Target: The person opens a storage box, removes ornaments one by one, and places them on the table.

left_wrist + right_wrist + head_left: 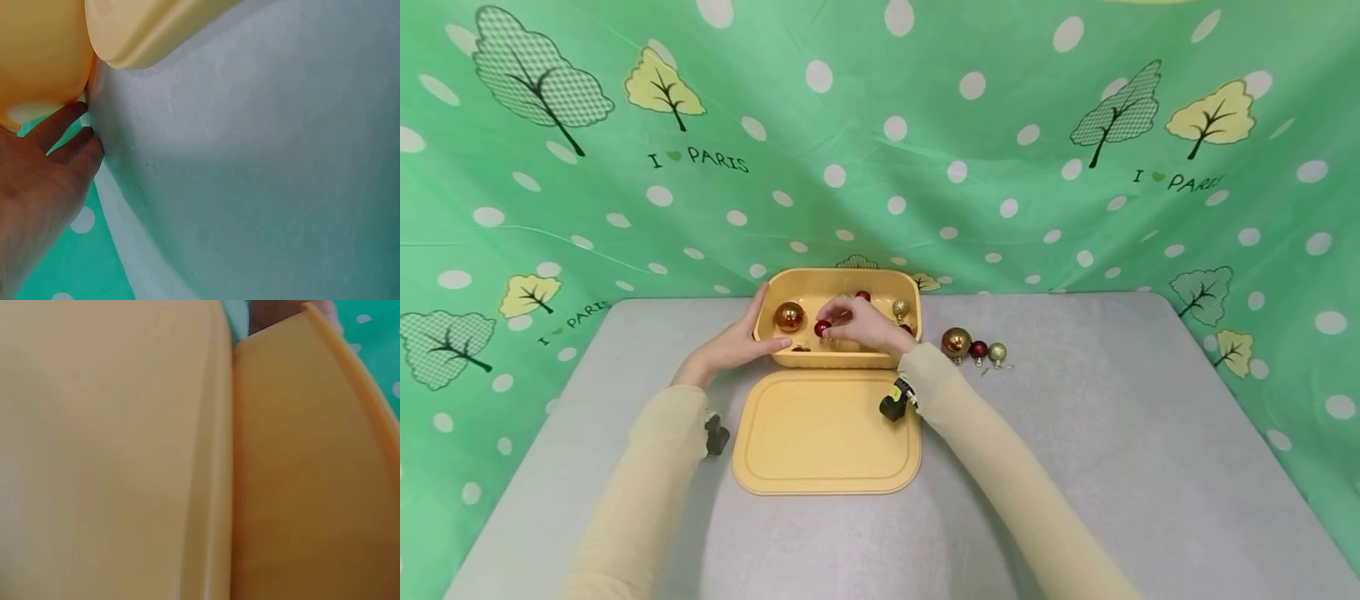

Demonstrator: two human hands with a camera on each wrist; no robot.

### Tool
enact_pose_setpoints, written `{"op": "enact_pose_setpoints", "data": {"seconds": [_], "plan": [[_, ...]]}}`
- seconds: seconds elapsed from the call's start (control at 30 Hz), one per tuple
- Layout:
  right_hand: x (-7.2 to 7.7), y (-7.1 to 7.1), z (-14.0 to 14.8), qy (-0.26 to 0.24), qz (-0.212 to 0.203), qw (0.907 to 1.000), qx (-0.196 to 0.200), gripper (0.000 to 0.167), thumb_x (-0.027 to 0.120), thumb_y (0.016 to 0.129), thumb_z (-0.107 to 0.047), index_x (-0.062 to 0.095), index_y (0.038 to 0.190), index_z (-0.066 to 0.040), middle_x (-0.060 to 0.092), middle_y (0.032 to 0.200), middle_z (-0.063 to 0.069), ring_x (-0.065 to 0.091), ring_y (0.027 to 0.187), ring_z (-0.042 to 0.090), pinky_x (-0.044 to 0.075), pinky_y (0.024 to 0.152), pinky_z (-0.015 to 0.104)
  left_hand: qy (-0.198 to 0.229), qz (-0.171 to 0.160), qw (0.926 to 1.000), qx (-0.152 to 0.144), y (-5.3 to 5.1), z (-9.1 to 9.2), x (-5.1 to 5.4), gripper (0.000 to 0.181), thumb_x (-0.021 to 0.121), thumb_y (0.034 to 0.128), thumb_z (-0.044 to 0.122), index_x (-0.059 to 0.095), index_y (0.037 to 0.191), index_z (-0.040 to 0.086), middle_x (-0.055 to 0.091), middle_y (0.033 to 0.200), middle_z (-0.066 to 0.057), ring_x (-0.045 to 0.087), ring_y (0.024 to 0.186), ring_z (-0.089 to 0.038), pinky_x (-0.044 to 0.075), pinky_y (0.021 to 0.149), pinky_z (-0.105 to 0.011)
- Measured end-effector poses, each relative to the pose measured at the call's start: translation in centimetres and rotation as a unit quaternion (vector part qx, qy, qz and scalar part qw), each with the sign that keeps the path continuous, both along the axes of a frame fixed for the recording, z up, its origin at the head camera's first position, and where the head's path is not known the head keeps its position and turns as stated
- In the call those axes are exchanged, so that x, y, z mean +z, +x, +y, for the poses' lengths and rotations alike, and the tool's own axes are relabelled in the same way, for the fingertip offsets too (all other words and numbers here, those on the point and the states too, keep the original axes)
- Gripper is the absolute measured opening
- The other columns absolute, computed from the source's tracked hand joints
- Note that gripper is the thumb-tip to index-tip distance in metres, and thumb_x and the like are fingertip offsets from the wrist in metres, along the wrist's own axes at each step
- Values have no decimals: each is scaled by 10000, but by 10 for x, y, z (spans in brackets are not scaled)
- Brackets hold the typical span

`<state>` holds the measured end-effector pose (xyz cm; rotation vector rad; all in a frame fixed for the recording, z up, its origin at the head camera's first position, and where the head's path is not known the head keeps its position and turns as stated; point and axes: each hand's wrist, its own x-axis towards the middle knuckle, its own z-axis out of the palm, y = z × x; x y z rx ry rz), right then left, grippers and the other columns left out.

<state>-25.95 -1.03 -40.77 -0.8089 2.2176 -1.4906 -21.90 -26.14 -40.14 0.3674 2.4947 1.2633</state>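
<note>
A yellow box stands at the back of the table, holding a large copper-gold ball, a small gold ball and several small red balls. My left hand holds the box's left end, thumb over the front rim and fingers along the outer side. In the left wrist view the fingers of that hand lie against the box. Inside the box, my right hand pinches a small red ball between thumb and fingers. The right wrist view shows the box wall, not the right hand's grip.
A yellow lid lies flat in front of the box. Right of the box sit a large gold ball, a small red ball and a small gold ball. A green patterned curtain hangs behind the table.
</note>
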Motion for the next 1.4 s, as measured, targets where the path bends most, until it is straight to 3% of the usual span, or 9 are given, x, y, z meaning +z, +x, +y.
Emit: {"op": "enact_pose_setpoints", "data": {"seconds": [0.13, 0.27, 0.73, 0.87, 0.97, 1.13, 1.4], "plan": [[3, 4, 4, -673, -568, 9956, -309, 264, 645, 870, 77, 619, 1133, 65, 617, 1063, 155, 646, 947, 239, 532, 807, 286, 4, 15, 10000, -2, -1, -1, -6, 1089, 682, 897, 304, -202, 1523, 188, -111, 1568, -244, 68, 1395, -501, 106, 1103, -611], [10, 6, 10, -987, -605, 9919, -515, 276, 645, 869, 81, 609, 1142, 71, 615, 1086, 169, 653, 959, 262, 534, 824, 300, 44, 37, 10000, -11, -1, -1, -6, 1079, 678, 901, 304, -196, 1525, 197, -123, 1575, -216, 38, 1407, -479, 85, 1109, -604], [28, 16, 47, -656, 170, 9948, -759, 251, 691, 855, 24, 643, 1097, 70, 651, 1019, 154, 638, 908, 264, 519, 768, 282, 101, 182, 9998, -52, -1, -3, -6, 1091, 680, 893, 374, -191, 1528, 203, -115, 1572, -232, 20, 1404, -485, 76, 1107, -608], [30, 18, 59, -729, 147, 9938, -825, 251, 690, 850, 22, 643, 1093, 60, 643, 1056, 154, 642, 917, 259, 530, 776, 298, 78, -39, 9999, -57, 6, 3, 11, 1047, 655, 915, 250, -189, 1523, 135, -122, 1567, -241, 7, 1407, -477, 70, 1114, -596], [33, 22, 68, -798, -13, 9931, -861, 266, 686, 856, 16, 637, 1114, 55, 636, 1080, 157, 641, 931, 265, 538, 781, 308, 74, -115, 9999, -50, 7, 5, 16, 1042, 655, 910, 200, -184, 1520, 99, -120, 1558, -267, 13, 1398, -497, 76, 1108, -608], [38, 28, 81, -717, 19, 9923, -1007, 278, 693, 859, 10, 633, 1124, 64, 643, 1065, 171, 637, 925, 280, 535, 782, 309, 37, 1, 10000, -31, 0, 0, -1, 1067, 667, 909, 280, -203, 1522, 193, -126, 1573, -219, 16, 1409, -474, 82, 1112, -600], [37, 37, 106, -552, 208, 9895, -1323, 279, 718, 831, 14, 640, 1095, 62, 643, 1033, 152, 604, 943, 261, 484, 864, 346, 39, -7, 10000, -25, 0, -1, -2, 1074, 668, 908, 323, -207, 1521, 220, -142, 1578, -192, -5, 1415, -459, 70, 1111, -603]]}}
